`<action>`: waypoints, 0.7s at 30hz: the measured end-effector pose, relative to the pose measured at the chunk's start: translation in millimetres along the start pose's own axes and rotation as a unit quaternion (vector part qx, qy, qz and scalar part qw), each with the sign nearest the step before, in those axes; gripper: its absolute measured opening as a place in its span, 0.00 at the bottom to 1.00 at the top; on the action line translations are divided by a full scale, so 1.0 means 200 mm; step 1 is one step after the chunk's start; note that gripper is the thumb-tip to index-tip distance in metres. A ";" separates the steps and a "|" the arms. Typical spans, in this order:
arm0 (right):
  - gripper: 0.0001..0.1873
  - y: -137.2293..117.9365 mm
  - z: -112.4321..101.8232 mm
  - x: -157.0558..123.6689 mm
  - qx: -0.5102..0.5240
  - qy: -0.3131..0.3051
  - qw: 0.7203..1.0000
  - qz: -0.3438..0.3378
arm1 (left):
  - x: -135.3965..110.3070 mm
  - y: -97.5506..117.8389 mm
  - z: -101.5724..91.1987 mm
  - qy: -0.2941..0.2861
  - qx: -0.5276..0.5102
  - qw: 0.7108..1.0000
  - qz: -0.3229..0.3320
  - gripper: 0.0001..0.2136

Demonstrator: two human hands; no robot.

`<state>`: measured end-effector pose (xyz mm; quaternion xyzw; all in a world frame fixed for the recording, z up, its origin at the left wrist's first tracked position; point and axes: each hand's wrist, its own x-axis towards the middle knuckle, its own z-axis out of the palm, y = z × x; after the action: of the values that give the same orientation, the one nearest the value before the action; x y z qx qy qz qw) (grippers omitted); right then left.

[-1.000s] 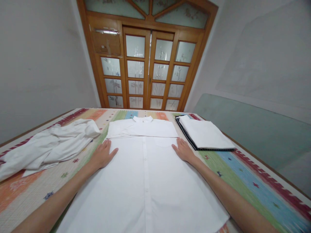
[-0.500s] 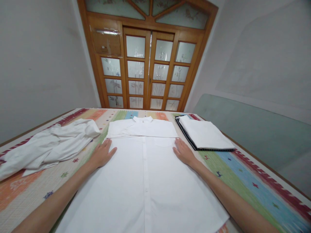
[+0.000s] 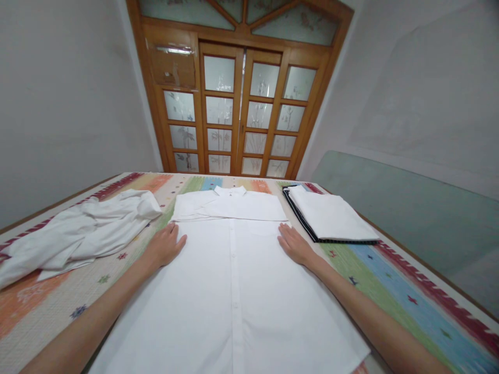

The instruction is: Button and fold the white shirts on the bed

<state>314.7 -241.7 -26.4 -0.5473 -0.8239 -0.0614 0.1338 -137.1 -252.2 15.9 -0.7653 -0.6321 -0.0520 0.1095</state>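
Observation:
A white button-front shirt (image 3: pixel 232 291) lies flat on the striped mat, collar at the far end and sleeves folded across its upper part. My left hand (image 3: pixel 166 245) rests flat and open on the shirt's left edge, just below the folded sleeves. My right hand (image 3: pixel 294 244) lies flat and open on the shirt's right edge at the same height. Both hands hold nothing.
A crumpled white garment (image 3: pixel 78 228) lies at the left. A stack of folded white cloth on dark folded pieces (image 3: pixel 329 218) sits at the right. The colourful striped mat (image 3: pixel 397 291) covers the surface. A wooden glazed door (image 3: pixel 237 114) stands beyond.
Both hands have slid very slightly inward and nearer along the shirt's edges; the view has shifted a little. Nothing else moved.

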 end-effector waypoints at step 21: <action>0.44 -0.04 -0.03 -0.07 -0.044 -0.055 0.993 0.097 | -0.02 -0.04 0.05 0.018 -0.022 1.000 -0.003 0.26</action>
<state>313.4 -258.4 -23.9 -0.6324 -0.7696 -0.0540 0.0694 -146.9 -251.3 5.4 -0.7647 -0.6308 -0.0803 0.1042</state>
